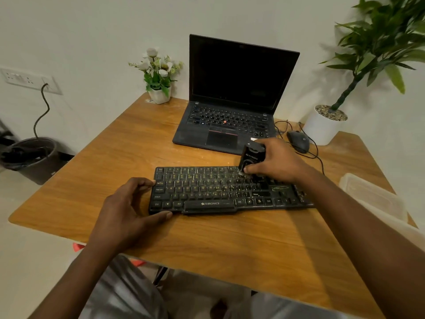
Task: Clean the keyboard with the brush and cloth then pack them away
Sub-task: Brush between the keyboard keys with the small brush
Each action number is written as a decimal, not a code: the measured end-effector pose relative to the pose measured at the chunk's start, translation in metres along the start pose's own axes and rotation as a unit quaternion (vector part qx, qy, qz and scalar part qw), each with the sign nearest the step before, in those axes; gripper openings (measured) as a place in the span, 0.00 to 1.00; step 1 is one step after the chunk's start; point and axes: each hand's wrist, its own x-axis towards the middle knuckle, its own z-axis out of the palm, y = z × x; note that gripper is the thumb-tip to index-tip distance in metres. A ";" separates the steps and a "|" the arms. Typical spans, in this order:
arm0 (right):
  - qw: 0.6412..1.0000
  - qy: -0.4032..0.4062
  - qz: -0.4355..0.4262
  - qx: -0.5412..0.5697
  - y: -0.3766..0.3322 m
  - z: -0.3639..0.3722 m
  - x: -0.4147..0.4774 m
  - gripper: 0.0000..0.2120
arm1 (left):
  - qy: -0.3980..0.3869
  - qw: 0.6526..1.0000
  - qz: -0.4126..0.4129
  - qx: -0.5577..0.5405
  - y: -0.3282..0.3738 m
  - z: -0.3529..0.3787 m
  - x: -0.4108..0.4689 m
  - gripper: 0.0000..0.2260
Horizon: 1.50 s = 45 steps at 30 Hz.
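Note:
A dusty black keyboard lies across the middle of the wooden table. My left hand grips its left end, fingers at the far edge and thumb along the near edge. My right hand holds a black brush upright over the keyboard's upper right keys, its pale bristles touching the keys. No cloth is visible.
An open black laptop stands behind the keyboard, with a wired mouse to its right. A small flower pot sits at the back left, a large potted plant at the back right. A clear plastic container sits at the right edge.

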 end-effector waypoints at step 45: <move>0.997 0.051 0.055 0.002 -0.005 0.001 -0.001 0.20 | 0.001 1.000 -0.003 0.005 -0.002 0.001 0.000 0.35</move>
